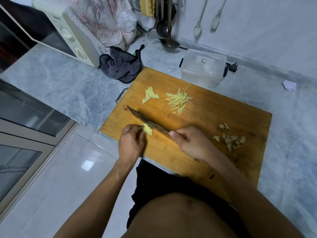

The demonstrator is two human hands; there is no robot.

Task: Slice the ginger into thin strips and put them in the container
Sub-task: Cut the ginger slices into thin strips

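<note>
Ginger piece [147, 129] is sitting near the front left edge of the wooden cutting board [205, 121], with the left hand [131, 141] curling its fingertips onto it to pin it down. Right hand [188, 143] is wrapping around the handle of the knife [149, 123], thumb up by the blade, and the blade is lying right against the ginger. Further back on the board, another peeled chunk [150, 95] is resting next to a little pile of cut strips [179, 101]. Peel scraps [229, 137] are lying toward the board's right edge. Clear plastic container [203, 68] is standing on the counter [60, 86], just past the board's back edge, lid on. Grey cloth [121, 67] is bunching up by the board's back left corner.
</note>
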